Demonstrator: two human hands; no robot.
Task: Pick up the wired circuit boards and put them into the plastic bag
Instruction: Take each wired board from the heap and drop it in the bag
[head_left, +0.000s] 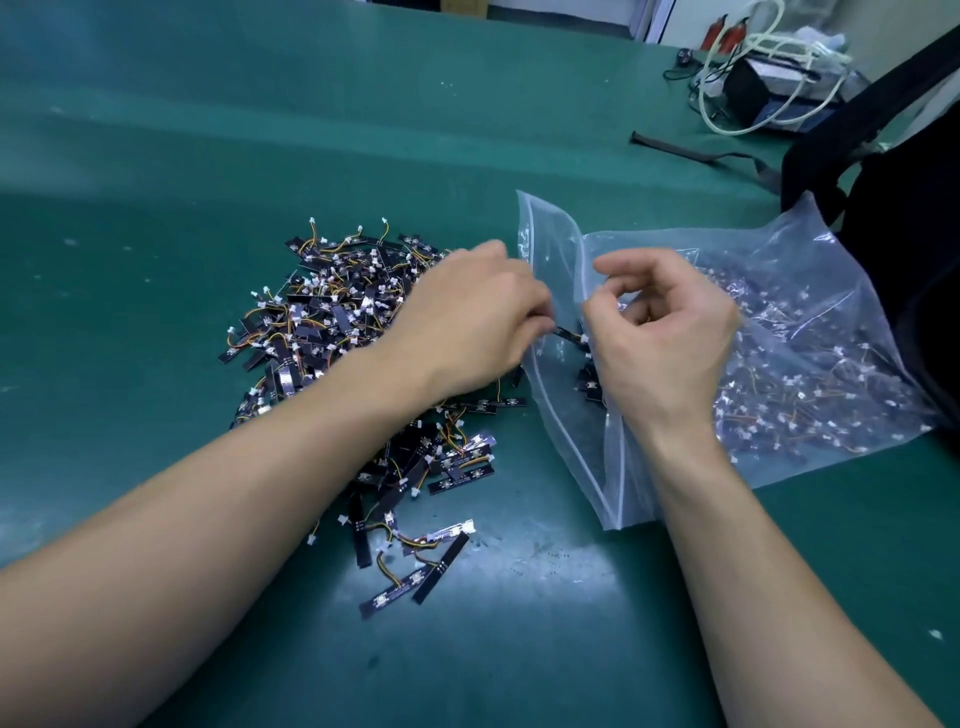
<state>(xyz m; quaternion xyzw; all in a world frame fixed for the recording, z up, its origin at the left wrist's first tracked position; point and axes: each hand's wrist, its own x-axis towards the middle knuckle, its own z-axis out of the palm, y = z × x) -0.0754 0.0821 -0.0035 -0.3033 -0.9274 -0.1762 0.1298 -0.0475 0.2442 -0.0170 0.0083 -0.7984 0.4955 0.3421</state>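
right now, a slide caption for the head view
Left hand holds a wired circuit board at the mouth of the plastic bag, right hand pinching its lip, board pile alongside

Both forearms outstretched, left hand (467, 322) and right hand (670, 338) close together, fingers (639, 260) curled.

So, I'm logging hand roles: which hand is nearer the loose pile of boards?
Left. The left hand is over the right edge of the pile, pinching a wired board. The right hand is farther right, at the mouth of the plastic bag.
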